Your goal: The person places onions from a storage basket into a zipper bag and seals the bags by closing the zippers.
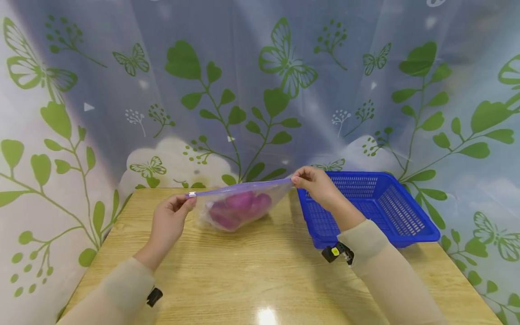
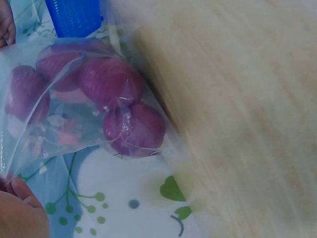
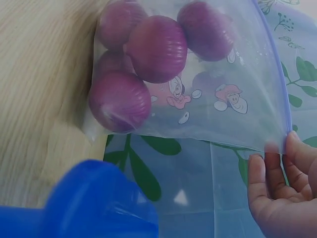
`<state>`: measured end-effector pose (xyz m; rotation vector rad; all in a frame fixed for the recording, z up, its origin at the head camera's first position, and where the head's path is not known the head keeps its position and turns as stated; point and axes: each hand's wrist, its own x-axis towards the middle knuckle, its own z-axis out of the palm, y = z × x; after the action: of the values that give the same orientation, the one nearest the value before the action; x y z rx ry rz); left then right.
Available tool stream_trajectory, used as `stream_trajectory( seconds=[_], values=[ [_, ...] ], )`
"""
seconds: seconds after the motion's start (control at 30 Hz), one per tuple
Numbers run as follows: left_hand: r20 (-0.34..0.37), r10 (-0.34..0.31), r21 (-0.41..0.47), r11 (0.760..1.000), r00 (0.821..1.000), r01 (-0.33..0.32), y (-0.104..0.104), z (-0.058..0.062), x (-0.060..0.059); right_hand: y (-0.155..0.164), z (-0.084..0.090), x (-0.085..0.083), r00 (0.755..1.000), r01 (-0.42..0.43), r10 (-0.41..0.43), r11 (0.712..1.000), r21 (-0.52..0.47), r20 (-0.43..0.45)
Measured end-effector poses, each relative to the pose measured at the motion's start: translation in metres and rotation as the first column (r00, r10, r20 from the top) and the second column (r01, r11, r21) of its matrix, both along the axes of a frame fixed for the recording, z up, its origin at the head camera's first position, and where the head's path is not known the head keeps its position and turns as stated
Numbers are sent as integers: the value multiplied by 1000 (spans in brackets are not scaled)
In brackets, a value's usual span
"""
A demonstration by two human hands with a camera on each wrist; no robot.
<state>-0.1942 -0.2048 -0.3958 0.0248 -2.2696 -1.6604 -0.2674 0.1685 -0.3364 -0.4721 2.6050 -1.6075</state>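
Observation:
A clear zip bag [image 1: 280,192] with a purple top strip is stretched between both hands. Several red onions [image 3: 157,49] lie at its bottom, and pink cartoon figures are printed on the plastic. My left hand [image 1: 168,221] pinches the left end of the strip, where a white slider [image 1: 192,194] sits. With thumb and fingers, my right hand [image 1: 318,187] pinches the opposite top corner. In the right wrist view the strip runs straight to that hand's fingertips [image 3: 292,144]. The left wrist view shows the onions bunched low in the bag, close over the wooden table.
A blue plastic basket [image 1: 406,212] with slotted walls stands on the right of the wooden table [image 1: 243,280], partly behind the right forearm. A curtain [image 1: 243,90] printed with leaves and butterflies hangs behind the table and along its sides.

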Motion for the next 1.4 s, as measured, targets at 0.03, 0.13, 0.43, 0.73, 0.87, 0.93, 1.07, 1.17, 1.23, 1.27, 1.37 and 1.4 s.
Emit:
stream_trajectory(
  seconds=[0.03, 0.13, 0.43, 0.73, 0.87, 0.93, 1.07, 1.17, 1.23, 1.27, 1.37, 1.4],
  values=[
    [-4, -6, 1, 1000, 1000, 6, 0, 2, -2, 0, 1, -1, 1000, 2, -2, 1000, 2, -1],
    [-3, -17, -14, 1000, 1000, 17, 0, 6, -8, 1, 4, -4, 1000, 7, -6, 1000, 7, -5],
    [39, -73, -37, 997, 997, 74, -4, 10, -30, 3, 9, -11, 1000, 26, -27, 999, 31, 12],
    [65, -71, -89, 993, 995, 77, -5, 12, -39, 3, 10, -17, 999, 32, -32, 998, 48, 9],
    [84, -82, -109, 990, 993, 91, -5, 14, -44, 4, 11, -19, 999, 35, -35, 998, 53, 6],
    [97, -93, -117, 988, 991, 105, -4, 14, -46, 5, 11, -20, 999, 39, -40, 998, 57, 5],
    [109, -112, -120, 985, 988, 125, -3, 15, -49, 6, 12, -20, 999, 50, -50, 997, 65, 3],
    [104, -122, -107, 985, 987, 134, -2, 15, -50, 8, 12, -22, 999, 53, -54, 996, 74, 8],
    [102, -132, -97, 985, 986, 142, 0, 15, -51, 10, 12, -23, 998, 56, -57, 995, 84, 8],
    [104, -138, -95, 984, 985, 148, 0, 15, -52, 10, 11, -24, 998, 55, -56, 995, 83, 9],
    [107, -142, -87, 985, 984, 152, 2, 14, -53, 12, 11, -27, 998, 53, -54, 995, 81, 8],
    [108, -143, -85, 985, 984, 153, 2, 13, -54, 13, 11, -27, 999, 52, -52, 995, 80, 7]
  ],
)
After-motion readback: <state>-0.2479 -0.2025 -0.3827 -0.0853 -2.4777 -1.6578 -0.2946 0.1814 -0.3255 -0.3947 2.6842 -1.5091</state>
